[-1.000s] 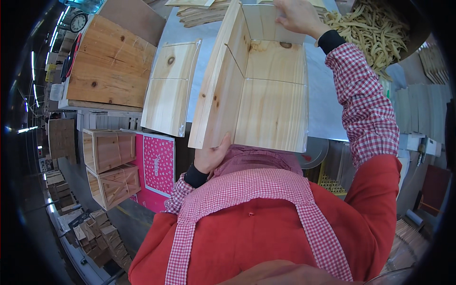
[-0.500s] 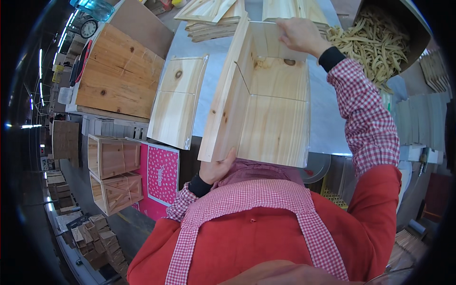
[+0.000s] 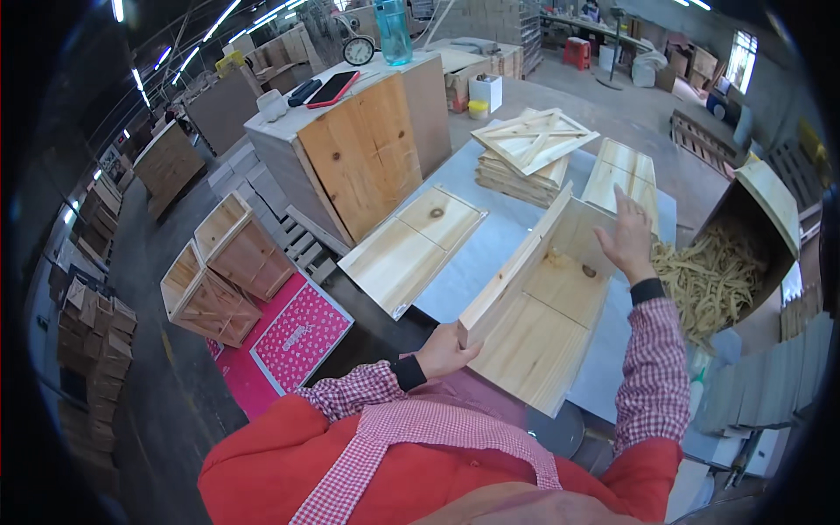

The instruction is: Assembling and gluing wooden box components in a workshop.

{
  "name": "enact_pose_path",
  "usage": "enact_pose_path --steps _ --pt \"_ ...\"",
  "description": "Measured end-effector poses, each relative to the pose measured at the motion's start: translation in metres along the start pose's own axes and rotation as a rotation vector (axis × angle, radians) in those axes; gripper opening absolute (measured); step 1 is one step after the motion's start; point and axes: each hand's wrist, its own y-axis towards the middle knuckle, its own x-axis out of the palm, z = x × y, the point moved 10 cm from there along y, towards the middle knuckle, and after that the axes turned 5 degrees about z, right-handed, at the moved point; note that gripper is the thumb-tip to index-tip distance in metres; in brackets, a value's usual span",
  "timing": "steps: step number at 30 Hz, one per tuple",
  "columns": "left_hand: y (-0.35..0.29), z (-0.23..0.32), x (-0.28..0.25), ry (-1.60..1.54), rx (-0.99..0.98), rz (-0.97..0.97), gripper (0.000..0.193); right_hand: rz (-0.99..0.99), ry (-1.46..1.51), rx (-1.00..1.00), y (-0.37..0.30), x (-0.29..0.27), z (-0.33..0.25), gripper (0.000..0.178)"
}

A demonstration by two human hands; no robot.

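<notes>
One pale, knotted wooden box (image 3: 544, 337), between the hands: left hand (image 3: 446, 352) pinching its near left end; right hand (image 3: 632, 241), fingers spread, at its far end. Blue-grey table (image 3: 472, 280) beneath; curled strips (image 3: 713, 278) right of right hand; grey workshop floor (image 3: 560, 105) beyond.

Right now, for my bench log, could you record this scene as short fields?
Left hand: at near end of side board
Right hand: open, by far end panel
Table, left: flat wooden panel
Table, far side: stacked wooden panels
Right: pale strips, open container
Left: two wooden crates, pink patterned sheet
</notes>
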Motion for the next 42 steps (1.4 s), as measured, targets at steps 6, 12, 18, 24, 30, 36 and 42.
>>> enact_pose_path --steps 6,12,18,24,30,36,42 --pt "-0.010 -0.015 -0.011 -0.145 0.068 0.045 0.026 -0.024 -0.029 0.144 -0.092 -0.088 0.025 0.020" --pt "-0.075 -0.034 0.027 0.141 -0.232 -0.703 0.032 -0.030 -0.284 0.720 -0.274 -0.243 0.094 0.032" --pt "-0.090 0.100 0.179 -0.526 -0.153 -1.276 0.041 -0.322 -0.779 1.074 -0.464 -0.327 0.096 0.036" --pt "-0.164 0.159 0.334 -0.646 -0.589 -1.574 0.040 -0.303 -0.901 1.085 -0.478 -0.343 0.076 0.038" --pt "-0.195 0.186 0.397 -0.635 -0.669 -1.575 0.032 -0.353 -0.890 1.107 -0.474 -0.336 0.074 0.038" --pt "-0.194 0.205 0.400 -0.706 -0.661 -1.574 0.040 -0.346 -0.851 0.986 -0.457 -0.316 0.055 0.038" --pt "-0.198 0.224 0.399 -0.594 -0.694 -1.576 0.056 -0.273 -0.842 1.043 -0.457 -0.335 0.060 0.040"
